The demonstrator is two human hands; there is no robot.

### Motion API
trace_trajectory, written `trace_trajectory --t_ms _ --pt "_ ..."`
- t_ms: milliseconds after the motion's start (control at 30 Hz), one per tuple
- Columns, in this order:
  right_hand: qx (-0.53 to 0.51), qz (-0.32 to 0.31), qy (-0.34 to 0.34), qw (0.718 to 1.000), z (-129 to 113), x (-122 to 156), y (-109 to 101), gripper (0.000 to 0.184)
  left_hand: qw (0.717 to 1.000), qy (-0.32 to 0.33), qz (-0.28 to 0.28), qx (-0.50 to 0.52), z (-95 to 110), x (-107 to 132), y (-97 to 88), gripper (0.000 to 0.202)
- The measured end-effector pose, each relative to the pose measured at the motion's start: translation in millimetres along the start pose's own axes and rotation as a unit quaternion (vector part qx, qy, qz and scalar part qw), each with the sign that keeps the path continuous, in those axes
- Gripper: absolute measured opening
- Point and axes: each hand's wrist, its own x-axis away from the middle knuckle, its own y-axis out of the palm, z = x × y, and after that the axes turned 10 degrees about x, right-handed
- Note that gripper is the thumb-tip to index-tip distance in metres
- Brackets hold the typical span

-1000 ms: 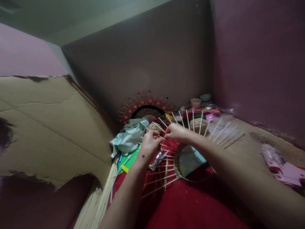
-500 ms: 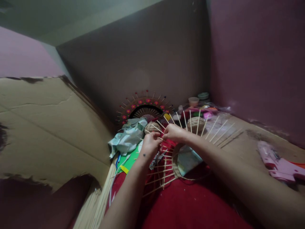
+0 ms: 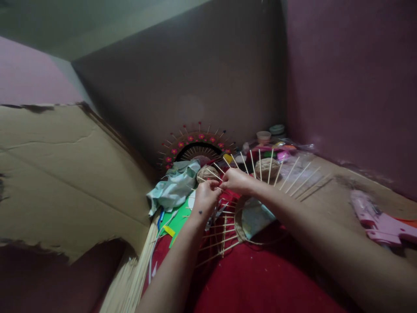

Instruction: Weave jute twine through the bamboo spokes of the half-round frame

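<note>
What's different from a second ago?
The view has shifted slightly, so the ring and pink glue gun sit further left; the left wrist hides more of the scissors. Left hand and right hand stay at the sticks; nothing visibly taken or released.

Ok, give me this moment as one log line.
left hand: at thin sticks radiating from woven ring; right hand: beside left, also at sticks; grips: unclear; nearby: twine balls, pink glue gun

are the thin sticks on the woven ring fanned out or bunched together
Fanned out: the sticks point away from the woven ring in different directions, with visible gaps between most of them.
</note>
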Motion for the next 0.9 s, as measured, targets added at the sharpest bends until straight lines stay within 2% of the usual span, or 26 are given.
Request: trace_trajectory --t_ms 200,367,500,633,700,767,800,867,900 --pt "-0.015 -0.020 -0.014 1.000 -1 5 -12 0.022 0.999 0.014 0.009 -0.029 -3 -3 -0.3 0.025" --pt "-0.022 -0.084 -0.025 0.996 -3 17 -26 0.019 0.999 0.015 0.005 -0.041 -4 -3 -1.4 0.027" --pt "0.024 -0.151 -0.045 0.987 -11 28 -29 0.015 0.996 0.030 0.001 -0.086 -3 -3 -2.1 0.029" --pt "0.079 -0.163 -0.032 0.983 -25 45 -29 0.012 0.985 0.081 -0.002 -0.154 0 0 -1.0 0.030" --pt "0.125 -0.125 -0.025 0.984 -29 64 -32 0.014 0.979 0.101 -0.003 -0.178 1 1 -0.3 0.029" --pt "0.190 -0.037 -0.012 0.981 -25 91 -37 0.017 0.976 0.112 0.000 -0.187 0 2 0.0 0.028" --pt "0.207 -0.014 -0.002 0.978 -19 106 -40 0.017 0.976 0.118 0.002 -0.185 0 3 -0.2 0.027" --pt "0.179 0.092 -0.002 0.979 7 141 -44 0.010 0.976 0.131 0.001 -0.171 -2 2 -1.1 0.027" --pt "0.180 0.129 0.042 0.974 25 158 -46 0.011 0.977 0.137 -0.001 -0.160 -3 2 -1.8 0.029"
